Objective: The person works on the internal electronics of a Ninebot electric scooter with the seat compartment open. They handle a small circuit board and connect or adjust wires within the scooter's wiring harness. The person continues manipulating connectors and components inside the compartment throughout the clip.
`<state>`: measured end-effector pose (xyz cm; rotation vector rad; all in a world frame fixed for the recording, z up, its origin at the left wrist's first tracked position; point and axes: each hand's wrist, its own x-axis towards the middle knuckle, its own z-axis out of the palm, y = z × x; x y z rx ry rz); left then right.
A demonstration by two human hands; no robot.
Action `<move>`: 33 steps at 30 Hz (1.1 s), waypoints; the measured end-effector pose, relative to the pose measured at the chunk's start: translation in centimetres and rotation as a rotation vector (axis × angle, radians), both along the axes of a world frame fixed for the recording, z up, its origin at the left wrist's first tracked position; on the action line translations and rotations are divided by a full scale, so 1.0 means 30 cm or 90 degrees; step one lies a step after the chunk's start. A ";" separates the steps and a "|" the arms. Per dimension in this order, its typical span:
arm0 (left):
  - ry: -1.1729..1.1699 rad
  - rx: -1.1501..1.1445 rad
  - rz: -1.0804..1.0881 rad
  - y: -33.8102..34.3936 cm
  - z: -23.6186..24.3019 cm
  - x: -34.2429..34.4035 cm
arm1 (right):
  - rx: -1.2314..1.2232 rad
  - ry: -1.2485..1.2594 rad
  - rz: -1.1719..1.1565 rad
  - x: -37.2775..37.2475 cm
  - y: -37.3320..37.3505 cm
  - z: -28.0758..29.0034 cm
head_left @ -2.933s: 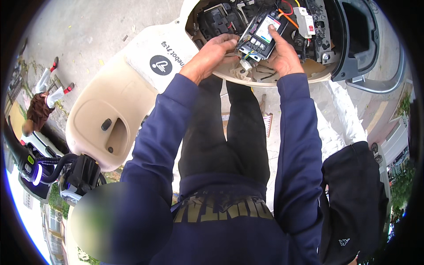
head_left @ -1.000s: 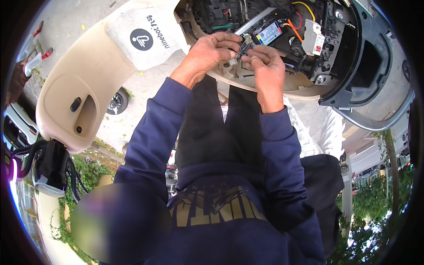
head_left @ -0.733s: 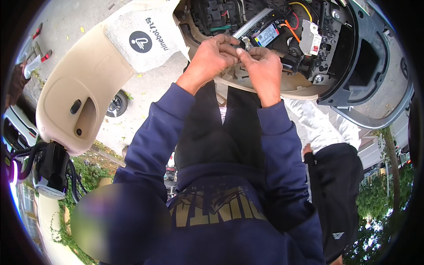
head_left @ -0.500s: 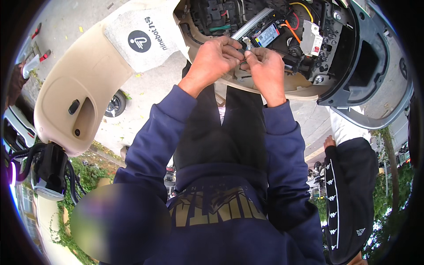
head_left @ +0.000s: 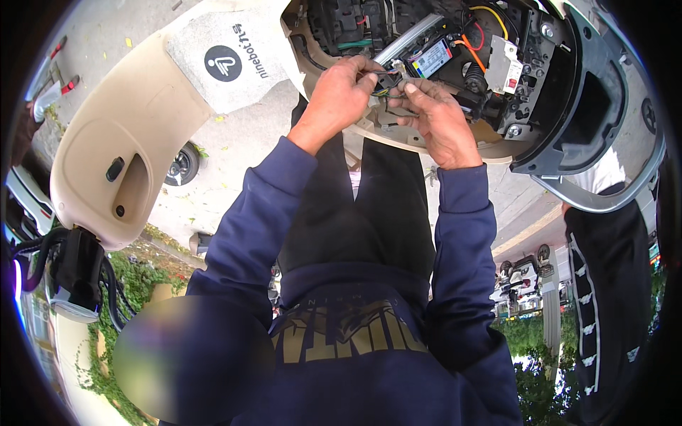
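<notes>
My left hand (head_left: 335, 105) is closed in a pinch on a small bundle of thin wires (head_left: 386, 81) with a dark connector, inside the opened body of a beige scooter (head_left: 106, 153). On the other side of the bundle, my right hand (head_left: 442, 126) pinches a wire between thumb and forefinger, its other fingers loosely curled. Just beyond both hands lie a silver finned metal part (head_left: 409, 38) and a black box with a white and blue label (head_left: 431, 59). The fingers partly hide the wire ends.
Orange cable (head_left: 472, 53) and a white circuit breaker (head_left: 504, 67) with a red switch sit right of my hands. A grey rear rail (head_left: 604, 202) curves at the right. A person in black trousers (head_left: 611, 284) stands beyond it. A wheel (head_left: 183, 165) shows at left.
My hands have moved apart; the right has shifted right and its fingers have loosened, baring more of the wires. The other person has moved further right.
</notes>
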<state>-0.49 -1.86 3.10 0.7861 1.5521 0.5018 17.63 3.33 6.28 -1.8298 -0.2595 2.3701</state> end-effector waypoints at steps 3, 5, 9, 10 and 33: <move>0.034 -0.028 0.014 0.023 0.004 0.011 | -0.035 0.034 -0.031 0.014 -0.004 -0.013; 0.014 -0.046 0.057 0.027 -0.007 0.027 | -0.048 0.039 -0.029 0.011 0.004 -0.013; 0.045 -0.037 0.047 0.027 -0.009 0.040 | 0.045 -0.028 0.072 0.001 -0.006 -0.027; 0.075 -0.015 0.052 0.025 -0.001 0.043 | 0.062 -0.038 0.083 -0.004 -0.010 -0.026; 0.056 0.004 -0.101 -0.004 0.049 0.004 | 0.015 -0.032 0.035 -0.010 -0.002 -0.032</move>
